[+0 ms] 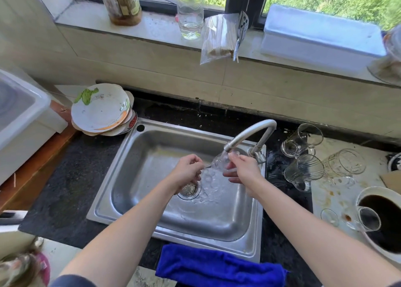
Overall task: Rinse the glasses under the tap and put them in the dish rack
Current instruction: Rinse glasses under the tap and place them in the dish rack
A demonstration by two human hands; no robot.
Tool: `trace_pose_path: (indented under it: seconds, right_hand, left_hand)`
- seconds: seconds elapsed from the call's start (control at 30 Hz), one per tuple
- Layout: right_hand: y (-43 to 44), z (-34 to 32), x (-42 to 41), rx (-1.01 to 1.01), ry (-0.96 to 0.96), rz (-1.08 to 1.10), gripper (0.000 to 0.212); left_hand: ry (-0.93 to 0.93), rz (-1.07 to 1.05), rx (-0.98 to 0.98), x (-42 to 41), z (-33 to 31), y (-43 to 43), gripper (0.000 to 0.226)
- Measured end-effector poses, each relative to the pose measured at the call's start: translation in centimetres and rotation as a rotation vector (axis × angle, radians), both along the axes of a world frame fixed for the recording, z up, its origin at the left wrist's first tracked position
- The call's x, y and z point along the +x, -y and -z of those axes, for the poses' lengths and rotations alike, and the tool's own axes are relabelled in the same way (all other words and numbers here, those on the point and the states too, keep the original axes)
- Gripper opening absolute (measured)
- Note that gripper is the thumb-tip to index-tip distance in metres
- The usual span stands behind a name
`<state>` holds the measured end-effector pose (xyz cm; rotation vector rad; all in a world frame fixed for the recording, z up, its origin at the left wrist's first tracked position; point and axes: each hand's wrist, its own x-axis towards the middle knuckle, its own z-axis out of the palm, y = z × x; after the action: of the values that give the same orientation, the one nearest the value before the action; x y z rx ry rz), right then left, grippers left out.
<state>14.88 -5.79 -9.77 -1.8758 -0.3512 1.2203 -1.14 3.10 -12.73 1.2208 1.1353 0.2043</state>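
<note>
A clear glass [220, 162] is tilted under the curved steel tap [251, 133], and running water splashes over it into the steel sink [152, 141]. My right hand [243, 167] grips the glass near its upper end, just below the spout. My left hand [187, 170] pinches the glass's lower left edge above the drain [188, 190]. Three clear glasses [303, 140] [303, 170] [345, 162] lie on their sides on the counter right of the sink. No dish rack can be made out.
Stacked white plates [102, 109] sit at the sink's back left. A blue cloth [219, 267] hangs over the front edge. At right are a white bowl of dark liquid [386, 221] and small glass cups [364, 218]. Bottles and a white box stand on the windowsill.
</note>
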Motion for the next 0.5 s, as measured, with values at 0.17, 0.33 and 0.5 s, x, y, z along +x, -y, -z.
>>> trace_pose_path:
  seconds: [0.17,0.33,0.5]
  right_hand:
    - [1.1,-0.2,0.5,0.093,0.106,-0.134,0.034]
    - [1.6,-0.4,1.5,0.17,0.175,-0.013,0.036]
    - [2.4,-0.4,0.6,0.24,0.286,-0.171,0.034]
  left_hand:
    - [-0.056,0.195,0.159,1.7,-1.2,0.2,0.021]
    - [0.035,-0.019,0.002,2.6,-0.5,-0.2,0.007]
    - [0.058,-0.267,-0.328,4.2,0.3,0.9,0.022]
